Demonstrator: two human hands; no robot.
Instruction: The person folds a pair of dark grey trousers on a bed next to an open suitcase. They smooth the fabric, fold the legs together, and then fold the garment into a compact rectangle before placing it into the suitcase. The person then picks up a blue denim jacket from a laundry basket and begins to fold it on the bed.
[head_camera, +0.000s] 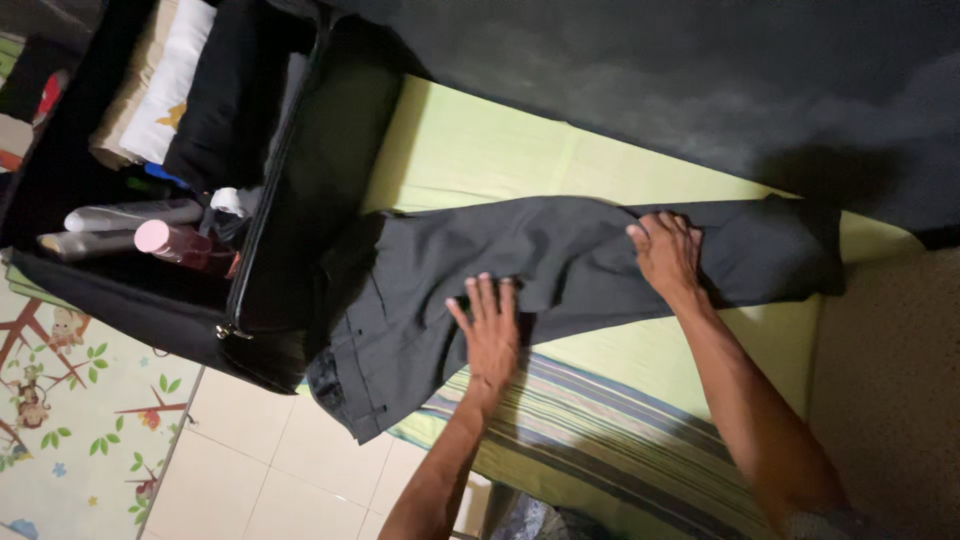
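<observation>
Two hands: both lie flat and open on a pair of dark grey trousers, palms down, fingers spread, gripping nothing.
Bed (480, 150): the broadest thing here, covered in a pale green sheet, giving a wide level surface so the cloth can be laid out full length.
Dark wall or board (700, 80): runs along the far side of the bed; too dim to tell which it is.
Suitcase (300, 200): black, lid thrown open, standing against the bed's end, close enough that its edge touches the trousers' waist end.
Trousers (560, 250): stretched lengthwise across the sheet, legs laid one over the other, waistband hanging just past the mattress edge toward the floor tiles.
Striped cover (600, 430): green and grey, on the near side of the bed, under the forearms.
Play mat (70, 400): patterned with trees and animals, on the floor beside the case.
Folded clothes (170, 80): white, tan and black stacks stood on edge inside the case, tight together so they keep their shape.
Left hand (492, 335): pressed on the seat part near the waist, likely pinning the cloth so it cannot slide.
Right hand (665, 255): pressed on the legs, well apart from the other, likely flattening creases.
Bottles (130, 225): two grey ones and a pink-capped one, lying on their sides in the case's lower corner, wedged beside the clothes.
</observation>
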